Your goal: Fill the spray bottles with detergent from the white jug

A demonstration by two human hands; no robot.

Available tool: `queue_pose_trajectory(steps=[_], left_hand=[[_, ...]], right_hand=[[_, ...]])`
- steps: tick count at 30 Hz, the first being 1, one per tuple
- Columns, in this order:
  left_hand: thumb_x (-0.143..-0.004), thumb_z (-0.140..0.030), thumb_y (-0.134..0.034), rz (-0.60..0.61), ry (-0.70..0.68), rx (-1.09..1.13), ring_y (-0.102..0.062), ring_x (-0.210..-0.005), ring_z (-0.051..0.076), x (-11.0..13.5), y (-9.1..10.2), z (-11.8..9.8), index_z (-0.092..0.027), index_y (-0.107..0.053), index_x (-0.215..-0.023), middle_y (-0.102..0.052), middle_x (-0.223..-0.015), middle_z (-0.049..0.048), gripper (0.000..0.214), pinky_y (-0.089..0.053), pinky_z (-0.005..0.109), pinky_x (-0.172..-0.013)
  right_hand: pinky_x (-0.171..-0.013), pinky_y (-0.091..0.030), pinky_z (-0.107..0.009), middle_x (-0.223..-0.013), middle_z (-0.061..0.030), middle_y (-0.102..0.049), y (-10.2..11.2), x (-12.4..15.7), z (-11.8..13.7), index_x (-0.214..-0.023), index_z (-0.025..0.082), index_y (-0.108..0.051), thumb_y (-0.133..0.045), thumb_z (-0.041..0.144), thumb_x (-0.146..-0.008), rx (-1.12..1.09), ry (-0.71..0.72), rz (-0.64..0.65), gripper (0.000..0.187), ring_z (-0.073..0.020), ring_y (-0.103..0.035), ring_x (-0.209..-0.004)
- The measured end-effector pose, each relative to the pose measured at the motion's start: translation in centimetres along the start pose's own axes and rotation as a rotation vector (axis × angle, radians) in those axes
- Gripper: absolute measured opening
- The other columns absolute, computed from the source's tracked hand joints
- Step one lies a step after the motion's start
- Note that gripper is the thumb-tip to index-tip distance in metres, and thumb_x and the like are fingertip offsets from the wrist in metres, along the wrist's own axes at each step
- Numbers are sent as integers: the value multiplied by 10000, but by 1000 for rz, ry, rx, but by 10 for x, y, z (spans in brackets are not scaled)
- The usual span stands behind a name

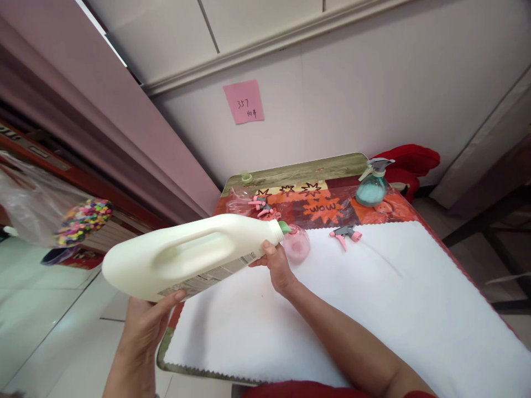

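A large cream detergent jug [207,249] lies tilted in the air, its green pouring spout [284,227] over the mouth of a round pink spray bottle [297,246]. My left hand [151,318] supports the jug's base end from below, thumb along the label. Near the neck, my right hand [276,262] grips the jug with thumb and fingers. The pink bottle stands without its top on the white mat. To its right lies a pink and grey spray trigger head [346,236] with a clear tube. Whether liquid is flowing from the spout I cannot tell.
A teal spray bottle [372,190] with its trigger head stands at the table's back right. Back left are a clear pink bottle [240,202], another trigger head [262,204] and a green cap [246,177]. A white mat [257,337] covers the table's front; a wall rises behind.
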State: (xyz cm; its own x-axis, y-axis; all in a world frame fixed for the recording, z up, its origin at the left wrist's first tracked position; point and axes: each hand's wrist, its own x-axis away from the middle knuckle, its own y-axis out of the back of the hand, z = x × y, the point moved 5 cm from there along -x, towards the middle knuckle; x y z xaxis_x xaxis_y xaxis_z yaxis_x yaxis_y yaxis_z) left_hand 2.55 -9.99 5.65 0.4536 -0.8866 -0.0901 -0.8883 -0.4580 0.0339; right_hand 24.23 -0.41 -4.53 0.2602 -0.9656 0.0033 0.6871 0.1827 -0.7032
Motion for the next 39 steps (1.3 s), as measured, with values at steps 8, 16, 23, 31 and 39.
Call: queue_pose_trajectory(steps=[8,16,23,31,39], left_hand=[[-535,-139,-897,7,-16,7,-642,-1184,328,-1,1,0,-283,-630,-1327,-716,-1249,71,848,-603,365,-904],[-537,-152,-904,7,-13,13,-657,-1158,329,1,0,-1,-282,-627,-1337,-714,-1254,73,856,-609,369,-892],[-571,-163,-897,-2,-20,6,-689,-1092,283,-2,6,3,-253,-656,-1300,-726,-1230,71,773,-615,307,-850],[-569,-173,-897,-1,-24,-1,-699,-1067,291,0,7,3,-236,-664,-1289,-738,-1197,79,759,-618,332,-852],[-556,-157,-903,-11,-40,-7,-712,-1012,248,-3,10,3,-224,-691,-1241,-756,-1131,64,720,-607,305,-865]], right_hand=[[-628,-634,-332,-1093,-129,-730,-1,1,2,-1247,147,-623,-643,632,-808,7,3,-1,654,-255,-707,-918],[-634,-634,-334,-1093,-128,-727,-1,1,1,-1253,150,-624,-640,626,-813,4,2,7,648,-257,-704,-928],[-623,-635,-326,-1081,-127,-726,-2,0,1,-1242,140,-621,-647,631,-802,1,-2,10,660,-255,-704,-924],[-616,-632,-329,-1091,-124,-723,0,0,-2,-1239,154,-621,-655,638,-797,-12,-5,8,656,-254,-707,-916],[-636,-629,-335,-1100,-122,-719,-3,1,2,-1230,163,-621,-658,660,-784,1,-17,37,668,-255,-704,-925]])
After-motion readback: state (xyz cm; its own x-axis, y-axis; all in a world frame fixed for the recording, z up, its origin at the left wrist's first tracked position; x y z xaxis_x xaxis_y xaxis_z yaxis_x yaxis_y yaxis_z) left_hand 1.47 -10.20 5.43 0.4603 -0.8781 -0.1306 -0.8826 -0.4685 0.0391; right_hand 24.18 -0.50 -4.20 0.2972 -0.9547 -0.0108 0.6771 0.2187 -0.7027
